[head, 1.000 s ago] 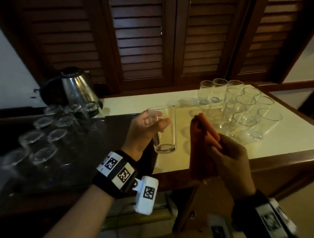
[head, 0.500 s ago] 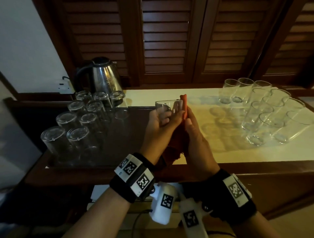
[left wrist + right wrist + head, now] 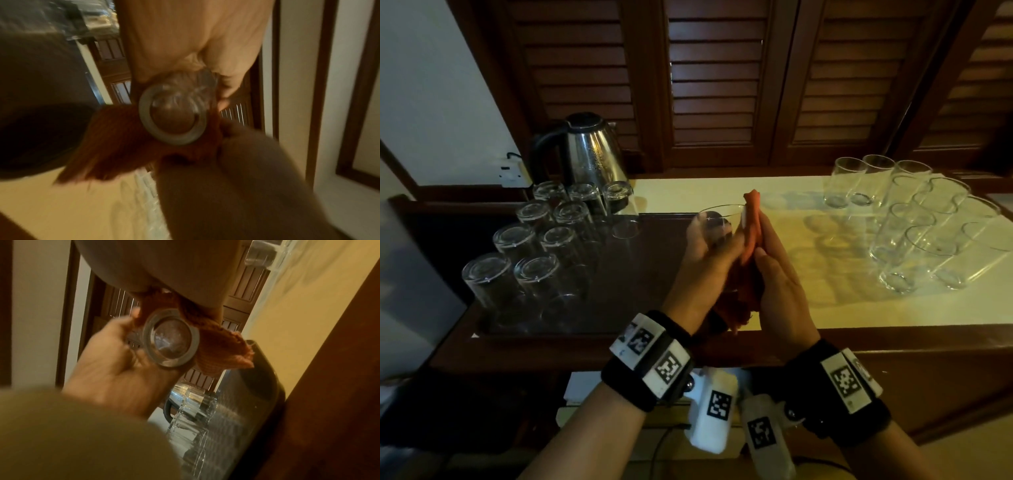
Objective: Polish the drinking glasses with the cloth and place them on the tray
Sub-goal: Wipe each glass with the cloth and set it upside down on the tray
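Note:
A clear drinking glass is held upright over the counter's front edge, my left hand wrapped around its side. My right hand holds an orange cloth against the glass's right side, fingers laid along it and thumb on the cloth. The left wrist view shows the glass base end-on with the cloth bunched beside it. From the right wrist the same base shows, with the cloth around it. The dark tray lies just left of the hands.
Several glasses stand upside down on the tray's left part. Several upright glasses crowd the right of the cream countertop. A steel kettle sits behind the tray. Louvred wooden doors close the back.
One second ago the cloth hand was apart from the glass. It has since closed in and pressed the cloth against the glass's side. The left hand keeps its grip.

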Demonstrator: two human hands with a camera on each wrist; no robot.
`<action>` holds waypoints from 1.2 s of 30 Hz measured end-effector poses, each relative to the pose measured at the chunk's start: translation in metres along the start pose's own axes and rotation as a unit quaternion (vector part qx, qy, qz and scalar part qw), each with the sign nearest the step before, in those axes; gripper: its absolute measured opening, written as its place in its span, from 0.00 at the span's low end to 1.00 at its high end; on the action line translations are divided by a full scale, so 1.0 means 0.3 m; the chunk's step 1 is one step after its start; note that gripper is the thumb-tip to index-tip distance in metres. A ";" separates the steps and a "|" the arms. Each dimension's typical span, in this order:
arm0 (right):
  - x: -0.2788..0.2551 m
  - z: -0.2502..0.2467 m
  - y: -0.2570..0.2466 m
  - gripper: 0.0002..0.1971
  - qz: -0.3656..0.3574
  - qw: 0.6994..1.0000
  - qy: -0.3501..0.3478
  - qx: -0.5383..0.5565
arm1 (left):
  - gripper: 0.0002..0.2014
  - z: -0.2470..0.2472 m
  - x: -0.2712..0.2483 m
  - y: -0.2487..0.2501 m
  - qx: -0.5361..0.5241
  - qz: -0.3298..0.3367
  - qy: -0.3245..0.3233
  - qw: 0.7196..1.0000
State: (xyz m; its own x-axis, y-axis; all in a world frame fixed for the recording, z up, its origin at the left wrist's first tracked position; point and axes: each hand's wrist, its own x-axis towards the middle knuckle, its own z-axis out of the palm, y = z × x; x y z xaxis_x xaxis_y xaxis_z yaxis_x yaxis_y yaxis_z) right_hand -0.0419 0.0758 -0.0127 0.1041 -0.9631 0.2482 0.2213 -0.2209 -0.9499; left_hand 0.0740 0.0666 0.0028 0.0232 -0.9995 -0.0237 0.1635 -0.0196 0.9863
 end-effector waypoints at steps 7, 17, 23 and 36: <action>0.002 -0.026 -0.023 0.21 0.102 0.981 -0.031 0.165 | 0.33 0.003 -0.015 0.001 -0.016 -0.012 -0.056 0.998; 0.001 -0.029 -0.014 0.22 0.022 0.996 -0.028 0.083 | 0.28 0.001 -0.008 -0.006 -0.038 -0.006 -0.070 0.997; 0.005 -0.042 -0.028 0.21 0.112 0.976 -0.019 0.185 | 0.28 -0.029 -0.011 0.008 -0.084 -0.042 -0.097 0.991; -0.006 -0.044 -0.028 0.21 0.116 0.976 -0.031 0.182 | 0.41 -0.037 -0.031 -0.038 -0.063 -0.051 -0.097 0.992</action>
State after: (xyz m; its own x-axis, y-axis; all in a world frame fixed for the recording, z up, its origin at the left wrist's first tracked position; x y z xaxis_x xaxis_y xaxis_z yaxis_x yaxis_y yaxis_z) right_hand -0.0568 0.0775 -0.0078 0.2479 -0.9672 0.0551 0.5139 0.0831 -0.8538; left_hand 0.0827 0.0764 -0.0101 -0.1877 -0.9791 -0.0780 0.2767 -0.1289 0.9523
